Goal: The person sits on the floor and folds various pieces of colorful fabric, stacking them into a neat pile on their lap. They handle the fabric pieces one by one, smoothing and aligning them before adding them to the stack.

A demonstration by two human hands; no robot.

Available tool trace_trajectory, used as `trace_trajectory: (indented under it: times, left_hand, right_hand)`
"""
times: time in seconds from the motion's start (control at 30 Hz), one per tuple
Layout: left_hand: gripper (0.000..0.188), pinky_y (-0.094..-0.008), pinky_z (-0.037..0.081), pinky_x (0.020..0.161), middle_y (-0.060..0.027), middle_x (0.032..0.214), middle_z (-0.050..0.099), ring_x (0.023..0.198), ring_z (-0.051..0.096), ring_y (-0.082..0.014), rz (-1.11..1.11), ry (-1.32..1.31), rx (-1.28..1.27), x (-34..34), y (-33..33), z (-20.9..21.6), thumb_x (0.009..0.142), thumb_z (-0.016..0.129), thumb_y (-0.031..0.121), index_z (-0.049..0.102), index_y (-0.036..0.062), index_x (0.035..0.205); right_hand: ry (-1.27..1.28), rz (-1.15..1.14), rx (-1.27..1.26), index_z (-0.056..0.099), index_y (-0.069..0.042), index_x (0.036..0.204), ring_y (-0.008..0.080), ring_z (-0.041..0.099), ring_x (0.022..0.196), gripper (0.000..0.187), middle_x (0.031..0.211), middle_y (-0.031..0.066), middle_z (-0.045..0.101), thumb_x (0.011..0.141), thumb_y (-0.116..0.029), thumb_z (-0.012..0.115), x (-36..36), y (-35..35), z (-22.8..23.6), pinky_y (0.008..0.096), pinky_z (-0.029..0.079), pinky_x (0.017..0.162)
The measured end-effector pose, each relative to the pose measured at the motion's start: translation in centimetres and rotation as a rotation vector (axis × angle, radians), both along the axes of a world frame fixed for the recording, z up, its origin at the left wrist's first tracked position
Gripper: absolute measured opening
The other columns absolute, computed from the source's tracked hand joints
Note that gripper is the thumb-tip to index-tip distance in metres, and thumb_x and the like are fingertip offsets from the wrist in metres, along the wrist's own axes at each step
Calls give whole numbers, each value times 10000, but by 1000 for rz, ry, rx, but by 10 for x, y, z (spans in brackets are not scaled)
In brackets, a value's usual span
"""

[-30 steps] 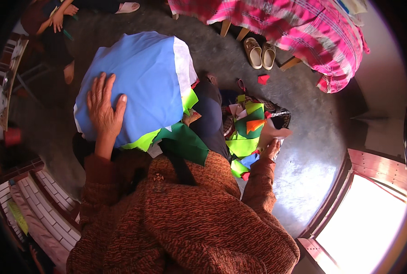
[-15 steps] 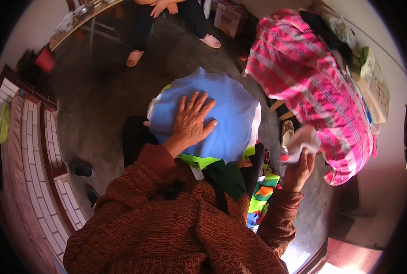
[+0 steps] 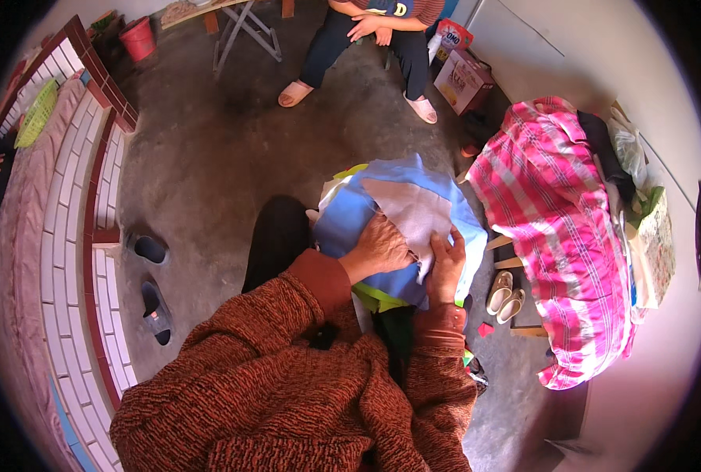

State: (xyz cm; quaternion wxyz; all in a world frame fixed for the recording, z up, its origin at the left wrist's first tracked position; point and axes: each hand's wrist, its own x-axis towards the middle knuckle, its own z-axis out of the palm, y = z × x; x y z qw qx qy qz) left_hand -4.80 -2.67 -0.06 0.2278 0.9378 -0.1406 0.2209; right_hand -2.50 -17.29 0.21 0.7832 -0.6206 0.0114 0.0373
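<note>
A pale greyish-white cloth piece (image 3: 413,206) lies over a larger blue cloth (image 3: 336,230) on my lap. My left hand (image 3: 382,245) is closed at the pale cloth's lower left edge, its fingertips partly hidden. Beside it, my right hand (image 3: 447,263) pinches the lower right part of the same cloth between thumb and fingers. Lime-green fabric (image 3: 375,300) and white fabric show from under the blue cloth's rim.
A pink plaid cloth (image 3: 555,228) drapes over something with wooden legs on the right, near pale shoes (image 3: 505,297). Another person (image 3: 374,39) sits ahead. Dark slippers (image 3: 155,307) lie left, by a white-tiled ledge (image 3: 63,307). A red bucket (image 3: 137,39) stands far left.
My right hand has brought the pale cloth from the right side onto the blue cloth. My left hand, flat and spread before, now grips the pale cloth's edge. The view has shifted.
</note>
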Motion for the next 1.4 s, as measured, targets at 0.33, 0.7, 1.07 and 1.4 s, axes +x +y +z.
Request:
trace_trajectory:
  times: [0.33,0.7,1.07,1.4]
  left_hand:
    - [450,-510,289,976,-156,1008,582,1031,521,-329,-95,381,-19,-7,18,29,607,711,309,615,47,960]
    - [220,-425,361,1002,-143,1210,569,1164,508,-321,236,-440,-297,-26,42,61,815,638,162,634,63,1011]
    - [412,-438,244,1073,-61,1394,451,1322,371,-257,-73,-112,330,32,5,-4,932,433,256,493,184,1333]
    - [542,-488,217,1080,-68,1423,422,1336,341,-294,-139,-76,231,33,5,0,857,545,435,488,197,1341]
  right_hand:
    - [-123,-61,2,379,-7,1293,245,558,1024,470,1159,189,569,864,-17,571,-4,-5,3,364,469,887]
    - [-50,-41,122,421,-33,1280,119,588,766,490,873,75,658,833,-27,622,-5,-2,-16,289,494,725]
    - [-196,-179,-67,434,-13,1219,123,524,558,511,625,69,570,754,-4,645,-8,7,-13,299,442,515]
    - [-114,-53,260,569,-33,1073,120,588,676,197,830,54,608,881,-69,596,-49,-87,19,244,481,583]
